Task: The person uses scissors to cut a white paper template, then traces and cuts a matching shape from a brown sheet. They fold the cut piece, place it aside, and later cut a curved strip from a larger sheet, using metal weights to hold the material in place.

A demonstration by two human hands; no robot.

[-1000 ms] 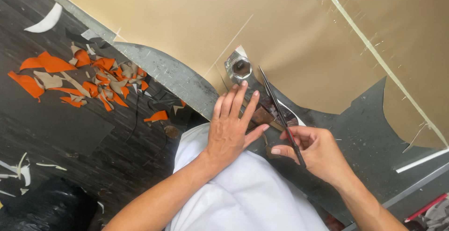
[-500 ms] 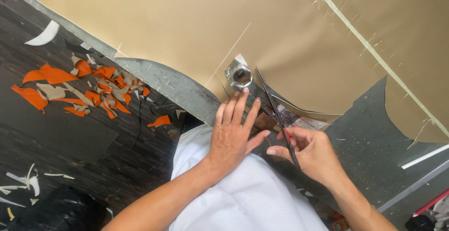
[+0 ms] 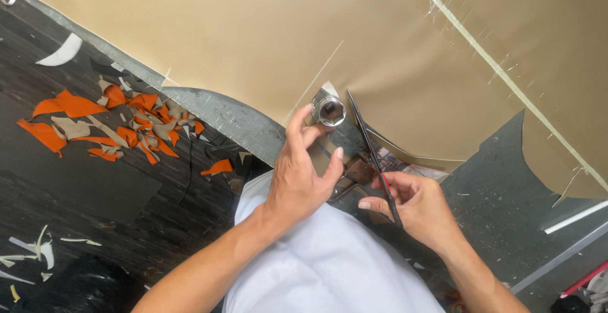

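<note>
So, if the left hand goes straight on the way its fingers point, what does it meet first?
Probably the shiny hexagonal metal socket: the left hand has fingertips almost on it already. Beyond lies the large tan leather sheet. Depth is unclear.

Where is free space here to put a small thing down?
The beige sheet is bare above the metal socket. The grey table right of the right hand is mostly bare. Around the scissors and left hand it is crowded.

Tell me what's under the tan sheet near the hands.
A grey table shows where the tan sheet ends. A shiny metal socket sits on it. Anything beneath the sheet itself is covered.
</note>
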